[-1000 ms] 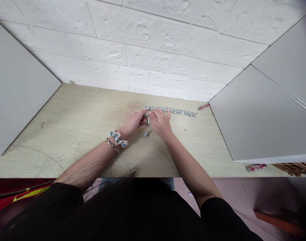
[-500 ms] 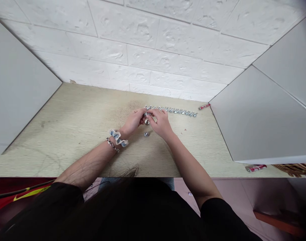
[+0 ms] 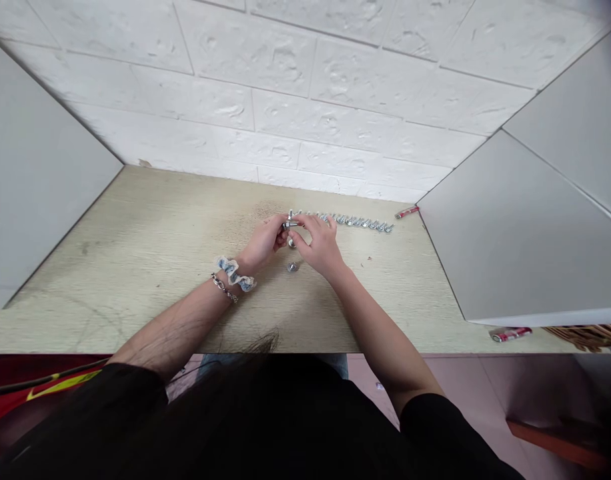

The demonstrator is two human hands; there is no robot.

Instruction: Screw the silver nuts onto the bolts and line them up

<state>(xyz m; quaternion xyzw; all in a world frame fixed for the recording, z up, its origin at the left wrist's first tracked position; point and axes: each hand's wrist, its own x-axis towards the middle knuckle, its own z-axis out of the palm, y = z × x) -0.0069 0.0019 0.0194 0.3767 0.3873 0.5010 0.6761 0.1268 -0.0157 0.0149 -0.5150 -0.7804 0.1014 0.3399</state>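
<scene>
Between my two hands is a small metal bolt (image 3: 290,225), lying roughly sideways. My left hand (image 3: 264,243) is closed, its fingertips pinching the bolt's left end. The thumb and index finger of my right hand (image 3: 319,245) are around the bolt's other end. Just below the fingers a shiny metal piece (image 3: 292,244) stands on the table, partly covered by my hands. Closer to me lies another small metal fastener (image 3: 292,267). A row of bolts with washers (image 3: 361,222) runs behind and to the right of my right hand.
The pale wooden table (image 3: 150,267) ends at a white brick wall (image 3: 280,113). Grey panels stand at left (image 3: 45,173) and right (image 3: 475,227). One red battery (image 3: 407,212) lies by the right panel, another red battery (image 3: 510,335) near the front edge, beside brown wickerwork (image 3: 585,337).
My right thumb and fingertips have shifted slightly on the bolt, and more of the bolt shows between my hands. The row and the loose pieces stay put.
</scene>
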